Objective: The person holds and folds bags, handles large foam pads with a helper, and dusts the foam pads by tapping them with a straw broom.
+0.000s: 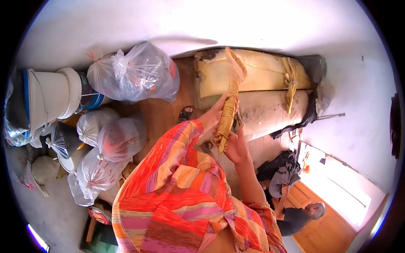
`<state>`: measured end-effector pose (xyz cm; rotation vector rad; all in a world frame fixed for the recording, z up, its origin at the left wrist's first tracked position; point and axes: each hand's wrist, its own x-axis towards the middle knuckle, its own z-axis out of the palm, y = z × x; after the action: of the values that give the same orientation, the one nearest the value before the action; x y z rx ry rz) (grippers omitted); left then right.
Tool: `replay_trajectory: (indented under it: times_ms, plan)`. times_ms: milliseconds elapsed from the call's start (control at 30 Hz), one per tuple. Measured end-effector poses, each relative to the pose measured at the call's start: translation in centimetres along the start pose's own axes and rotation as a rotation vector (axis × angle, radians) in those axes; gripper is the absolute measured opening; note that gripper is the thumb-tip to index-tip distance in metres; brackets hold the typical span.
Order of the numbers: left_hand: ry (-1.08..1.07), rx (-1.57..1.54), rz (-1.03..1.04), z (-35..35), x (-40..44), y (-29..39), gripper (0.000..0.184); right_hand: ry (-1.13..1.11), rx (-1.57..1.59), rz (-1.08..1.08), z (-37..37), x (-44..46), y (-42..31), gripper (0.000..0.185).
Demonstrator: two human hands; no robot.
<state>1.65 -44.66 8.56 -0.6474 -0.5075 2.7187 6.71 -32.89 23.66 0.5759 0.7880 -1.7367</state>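
Observation:
A long tan bundle (230,111), wound closely with cord or strip and flared at its far end like a small hand broom, is held in front of my chest. My left hand (220,107) wraps around its middle, just below the flared part. Around the narrow near end, my right hand (237,148) has its fingers closed on the wound strands; some fingertips are hidden behind the bundle. Striped orange sleeves (168,156) cover my left arm and part of my right.
Large rolled foam pieces (261,74) lie against the wall beyond my hands. Tied plastic bags (145,74) and white buckets (46,99) stand to the left. Another person (301,217) is at the right, near a wooden door (322,215). A sandaled foot (185,113) shows on the floor.

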Motion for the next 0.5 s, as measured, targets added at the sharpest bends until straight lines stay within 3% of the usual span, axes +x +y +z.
replay_trajectory:
  times_ms: [33, 67, 100, 167, 200, 233, 300, 500]
  plan:
    - [0.017, 0.061, -0.012, 0.4, 0.4, 0.2, 0.029, 0.070, 0.129, -0.029, 1.3, 1.5, -0.6, 0.066]
    - [0.036, 0.139, -0.020, 0.9, 1.0, 0.9, 0.028, 0.101, 0.193, -0.118, 1.3, 3.6, -1.1, 0.047]
    - [0.056, 0.227, -0.034, 1.3, 1.4, 1.5, 0.028, 0.110, 0.184, -0.105, 0.2, 5.1, -1.7, 0.047]
    - [0.093, 0.415, -0.068, 2.4, 2.8, 2.6, 0.026, 0.079, 0.168, -0.146, 0.5, 7.3, -2.8, 0.027]
    - [0.115, 0.504, -0.075, 2.9, 3.5, 3.1, 0.026, 0.268, 0.046, -0.169, 0.5, 7.9, -3.4, 0.017]
    - [0.140, 0.570, -0.069, 3.8, 3.7, 3.4, 0.025, 0.280, 0.048, -0.163, 0.6, 7.8, -3.5, 0.017]
    - [0.199, 0.698, -0.053, 5.5, 3.4, 3.9, 0.023, 0.409, -0.317, -0.080, 0.5, 7.4, -3.5, 0.019]
    - [0.334, 0.907, 0.048, 6.0, 3.2, 5.9, 0.020, 0.502, -0.512, -0.157, -0.1, 9.1, -2.8, 0.017]
